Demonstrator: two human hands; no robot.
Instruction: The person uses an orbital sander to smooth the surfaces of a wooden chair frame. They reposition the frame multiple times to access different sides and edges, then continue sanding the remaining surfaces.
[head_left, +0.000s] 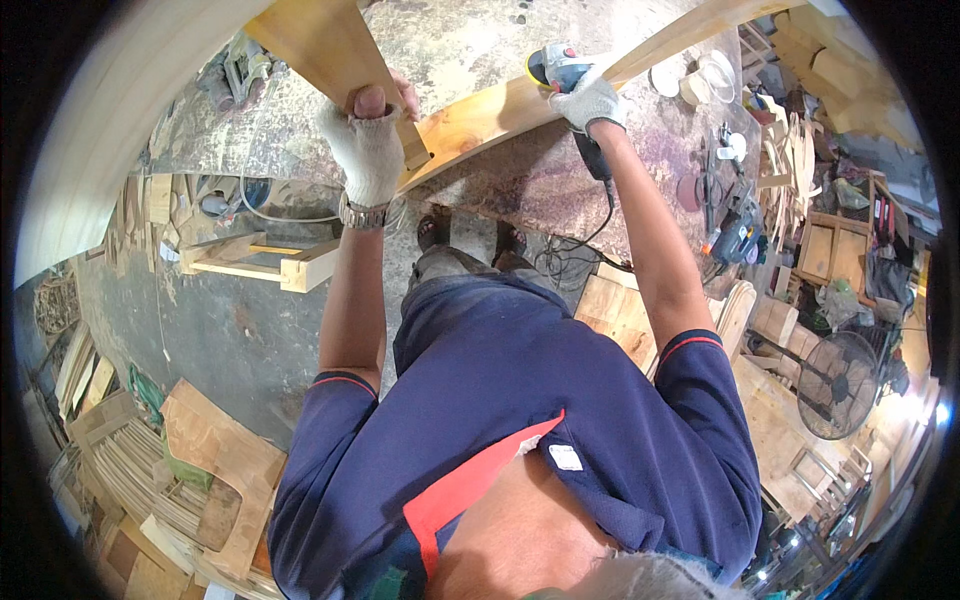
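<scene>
My left hand (367, 142), in a white knit glove with bare fingertips, grips a wooden board (322, 52) that rises toward the upper left. A small dark hole shows near the board's lower end. That end meets or overlaps a second wooden board (480, 116), which slants up to the right over the worktable (292, 142); I cannot tell whether they are joined. My gloved right hand (592, 103) is closed around a corded power sander (562, 69) with a yellow-edged disc. The sander is at the second board, but contact between disc and wood is hidden.
A black cord (609, 214) hangs from the sander beside the table edge. Another power tool (735, 232) lies at right, near round discs (686, 193). A wooden frame (259, 262) stands at left. Stacked wood pieces (225, 472) and a fan (836, 385) are farther back.
</scene>
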